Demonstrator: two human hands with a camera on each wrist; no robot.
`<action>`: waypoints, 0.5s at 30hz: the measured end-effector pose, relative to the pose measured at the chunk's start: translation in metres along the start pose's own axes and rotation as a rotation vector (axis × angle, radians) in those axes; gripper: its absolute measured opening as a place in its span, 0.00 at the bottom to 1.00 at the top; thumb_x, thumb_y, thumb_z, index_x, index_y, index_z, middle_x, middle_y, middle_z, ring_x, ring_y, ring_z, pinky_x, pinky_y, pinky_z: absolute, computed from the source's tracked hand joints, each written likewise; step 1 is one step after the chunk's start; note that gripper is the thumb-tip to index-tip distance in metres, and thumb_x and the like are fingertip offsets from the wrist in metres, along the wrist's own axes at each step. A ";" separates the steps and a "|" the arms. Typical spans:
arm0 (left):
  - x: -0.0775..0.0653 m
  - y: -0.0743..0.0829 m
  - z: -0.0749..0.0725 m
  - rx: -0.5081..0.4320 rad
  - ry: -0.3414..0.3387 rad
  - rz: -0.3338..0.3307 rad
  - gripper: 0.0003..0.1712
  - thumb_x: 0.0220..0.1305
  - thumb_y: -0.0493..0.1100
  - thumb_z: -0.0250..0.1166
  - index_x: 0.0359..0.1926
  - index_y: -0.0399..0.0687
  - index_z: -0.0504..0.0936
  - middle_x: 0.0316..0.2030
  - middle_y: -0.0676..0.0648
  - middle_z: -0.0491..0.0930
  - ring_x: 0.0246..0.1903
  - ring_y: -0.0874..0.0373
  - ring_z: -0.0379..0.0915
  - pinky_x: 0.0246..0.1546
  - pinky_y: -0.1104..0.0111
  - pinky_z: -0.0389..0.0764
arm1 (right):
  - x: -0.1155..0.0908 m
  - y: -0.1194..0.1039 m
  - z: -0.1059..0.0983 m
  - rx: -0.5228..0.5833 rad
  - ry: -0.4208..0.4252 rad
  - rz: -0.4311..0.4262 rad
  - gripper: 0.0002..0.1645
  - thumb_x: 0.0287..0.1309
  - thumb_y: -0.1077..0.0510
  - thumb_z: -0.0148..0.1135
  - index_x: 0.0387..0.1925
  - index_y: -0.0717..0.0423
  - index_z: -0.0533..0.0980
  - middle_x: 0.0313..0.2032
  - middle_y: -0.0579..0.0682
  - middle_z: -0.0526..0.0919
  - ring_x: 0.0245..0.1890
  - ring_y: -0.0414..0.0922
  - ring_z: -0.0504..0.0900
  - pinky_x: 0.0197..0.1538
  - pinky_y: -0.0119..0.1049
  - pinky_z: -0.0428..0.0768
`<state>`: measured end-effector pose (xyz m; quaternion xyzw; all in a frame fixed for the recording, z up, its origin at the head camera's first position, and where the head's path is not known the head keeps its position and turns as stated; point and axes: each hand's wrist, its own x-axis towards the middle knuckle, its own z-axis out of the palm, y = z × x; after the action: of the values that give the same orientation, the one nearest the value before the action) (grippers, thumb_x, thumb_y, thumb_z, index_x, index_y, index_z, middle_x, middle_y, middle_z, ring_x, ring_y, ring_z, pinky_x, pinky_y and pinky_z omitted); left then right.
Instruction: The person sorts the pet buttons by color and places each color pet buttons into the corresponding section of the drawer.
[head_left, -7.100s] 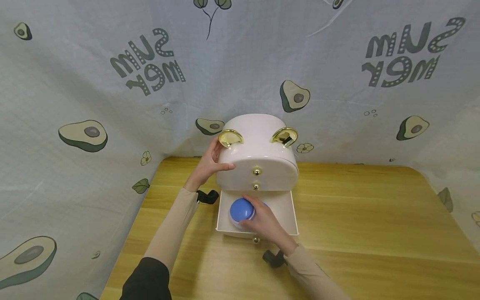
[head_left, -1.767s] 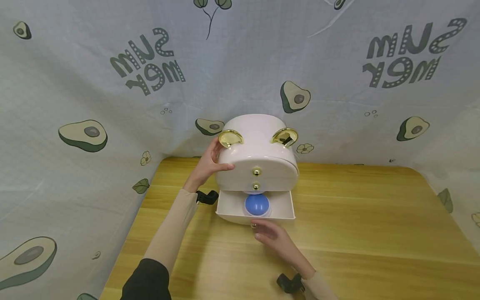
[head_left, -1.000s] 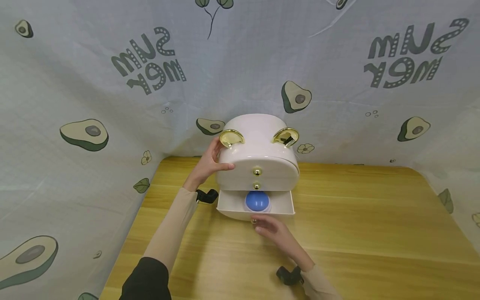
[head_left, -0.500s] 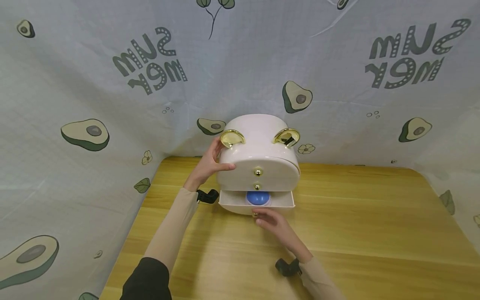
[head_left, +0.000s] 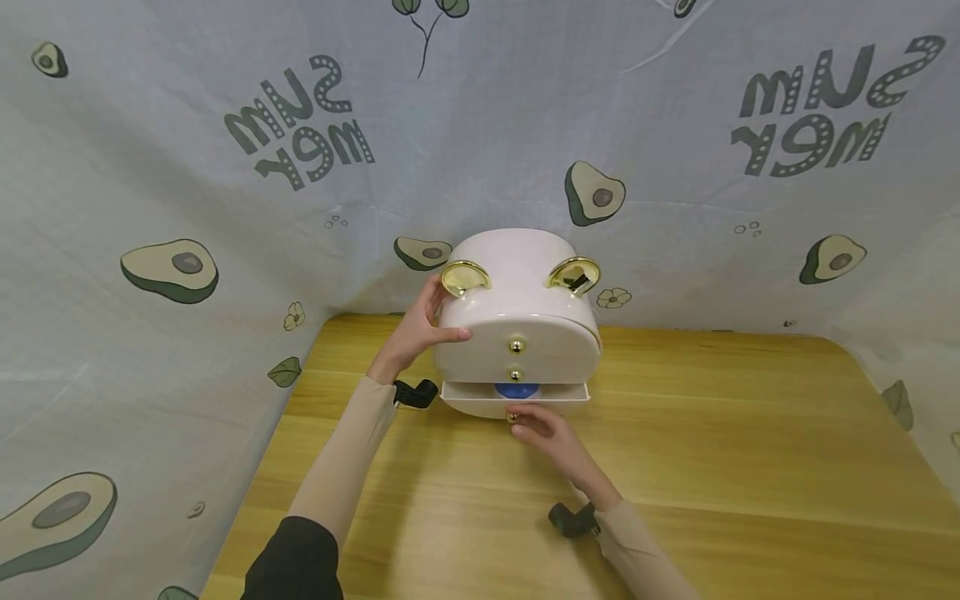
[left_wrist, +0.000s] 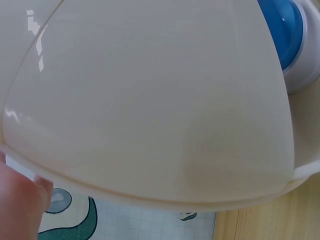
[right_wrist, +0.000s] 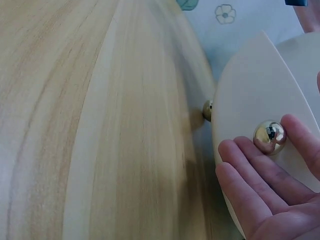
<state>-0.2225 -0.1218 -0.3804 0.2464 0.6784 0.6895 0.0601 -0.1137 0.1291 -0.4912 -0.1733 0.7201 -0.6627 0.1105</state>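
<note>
A glossy white storage box (head_left: 517, 250) with gold ears and gold knobs stands at the back of the table. Its bottom drawer (head_left: 472, 407) is pulled partway out. Inside lies a round blue-topped white container (head_left: 516, 390), mostly hidden by the box above; the left wrist view shows its blue top (left_wrist: 285, 30) too. My left hand (head_left: 414, 335) rests on the box's left side, thumb extended across the front. My right hand (head_left: 553, 440) touches the drawer's gold knob (right_wrist: 270, 136), with extended fingers on either side of it and against the drawer front.
The wooden table (head_left: 720, 433) stretches to the right and in front of the box. Close behind the box hangs a pale cloth (head_left: 480, 150) printed with avocados. A black wrist camera (head_left: 415, 394) sits on the left wrist, another (head_left: 572, 520) on the right.
Earlier, my right hand held the blue-topped container in the drawer; then it moved to the knob. The drawer has slid steadily inward, covering more of the container. My left hand has stayed put.
</note>
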 end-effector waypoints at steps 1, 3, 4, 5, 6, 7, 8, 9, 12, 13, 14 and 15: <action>0.000 0.000 0.000 -0.001 0.000 -0.001 0.53 0.49 0.26 0.70 0.71 0.47 0.51 0.70 0.47 0.55 0.68 0.56 0.50 0.66 0.55 0.56 | 0.000 0.000 0.000 -0.001 0.002 -0.001 0.22 0.63 0.66 0.58 0.57 0.73 0.70 0.54 0.68 0.74 0.54 0.62 0.74 0.53 0.30 0.74; 0.000 0.000 0.000 -0.001 -0.001 -0.001 0.53 0.49 0.25 0.69 0.72 0.46 0.50 0.70 0.46 0.54 0.68 0.56 0.49 0.66 0.55 0.55 | 0.001 0.000 0.000 0.000 0.006 0.000 0.22 0.63 0.66 0.58 0.57 0.73 0.70 0.54 0.68 0.74 0.54 0.61 0.74 0.53 0.29 0.74; 0.000 0.000 0.000 0.000 -0.001 0.001 0.53 0.49 0.25 0.69 0.72 0.46 0.50 0.70 0.46 0.54 0.68 0.55 0.49 0.66 0.55 0.55 | 0.001 0.000 0.000 0.002 0.007 0.000 0.22 0.63 0.66 0.58 0.57 0.73 0.70 0.54 0.68 0.74 0.54 0.61 0.74 0.53 0.29 0.74; 0.000 0.000 0.000 0.001 -0.001 0.003 0.54 0.49 0.25 0.69 0.72 0.46 0.50 0.70 0.46 0.54 0.68 0.55 0.49 0.66 0.55 0.55 | 0.002 0.000 0.000 0.003 0.008 0.000 0.22 0.63 0.66 0.58 0.57 0.73 0.70 0.55 0.68 0.74 0.55 0.61 0.74 0.54 0.29 0.74; 0.000 0.000 0.000 0.004 -0.001 0.004 0.53 0.49 0.25 0.69 0.72 0.47 0.50 0.70 0.46 0.55 0.68 0.56 0.50 0.66 0.55 0.54 | 0.002 0.001 0.000 0.004 0.011 -0.001 0.22 0.63 0.66 0.58 0.57 0.73 0.70 0.55 0.68 0.73 0.55 0.61 0.74 0.54 0.29 0.74; 0.000 0.000 0.000 0.006 -0.001 0.005 0.53 0.49 0.25 0.69 0.72 0.46 0.50 0.70 0.46 0.55 0.68 0.56 0.50 0.66 0.55 0.54 | 0.003 0.001 0.000 0.004 0.013 -0.004 0.22 0.63 0.66 0.58 0.57 0.73 0.70 0.55 0.68 0.73 0.55 0.61 0.73 0.54 0.30 0.73; 0.001 -0.001 0.000 0.008 -0.002 0.006 0.53 0.49 0.25 0.69 0.72 0.47 0.50 0.70 0.46 0.55 0.68 0.56 0.50 0.66 0.56 0.54 | 0.003 0.001 0.000 0.004 0.016 -0.005 0.22 0.63 0.66 0.58 0.57 0.73 0.70 0.55 0.68 0.73 0.55 0.61 0.73 0.54 0.30 0.73; 0.000 -0.001 -0.001 0.010 -0.001 0.007 0.53 0.49 0.26 0.69 0.72 0.46 0.50 0.69 0.47 0.55 0.67 0.57 0.51 0.66 0.56 0.55 | 0.004 0.001 0.000 0.003 0.019 -0.007 0.22 0.63 0.66 0.58 0.57 0.73 0.70 0.55 0.68 0.74 0.55 0.61 0.74 0.54 0.30 0.73; 0.001 -0.002 -0.001 0.010 -0.002 0.005 0.54 0.49 0.27 0.70 0.72 0.46 0.50 0.69 0.47 0.55 0.67 0.57 0.51 0.66 0.56 0.55 | 0.005 0.001 0.000 0.002 0.023 -0.004 0.22 0.64 0.65 0.58 0.57 0.72 0.70 0.55 0.67 0.74 0.55 0.61 0.74 0.55 0.30 0.73; 0.001 -0.002 -0.001 0.009 -0.002 0.005 0.54 0.48 0.27 0.71 0.72 0.46 0.50 0.70 0.47 0.55 0.68 0.57 0.50 0.66 0.56 0.55 | 0.006 0.001 0.000 0.003 0.022 -0.003 0.22 0.64 0.65 0.58 0.57 0.72 0.70 0.55 0.67 0.73 0.55 0.61 0.73 0.55 0.30 0.73; 0.001 -0.002 -0.001 0.012 -0.002 0.004 0.54 0.48 0.28 0.71 0.72 0.46 0.50 0.70 0.47 0.55 0.68 0.58 0.50 0.66 0.56 0.54 | 0.007 0.002 0.000 0.000 0.024 0.001 0.22 0.64 0.65 0.58 0.57 0.72 0.70 0.55 0.67 0.73 0.55 0.60 0.73 0.55 0.30 0.73; 0.002 -0.002 -0.001 0.015 -0.002 0.003 0.55 0.48 0.28 0.71 0.72 0.47 0.50 0.70 0.47 0.54 0.68 0.58 0.50 0.66 0.56 0.54 | 0.007 0.002 -0.001 -0.002 0.025 0.005 0.22 0.64 0.64 0.58 0.57 0.72 0.70 0.56 0.66 0.73 0.56 0.60 0.74 0.55 0.30 0.73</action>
<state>-0.2247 -0.1214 -0.3818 0.2485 0.6830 0.6844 0.0580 -0.1210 0.1270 -0.4927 -0.1633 0.7224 -0.6640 0.1026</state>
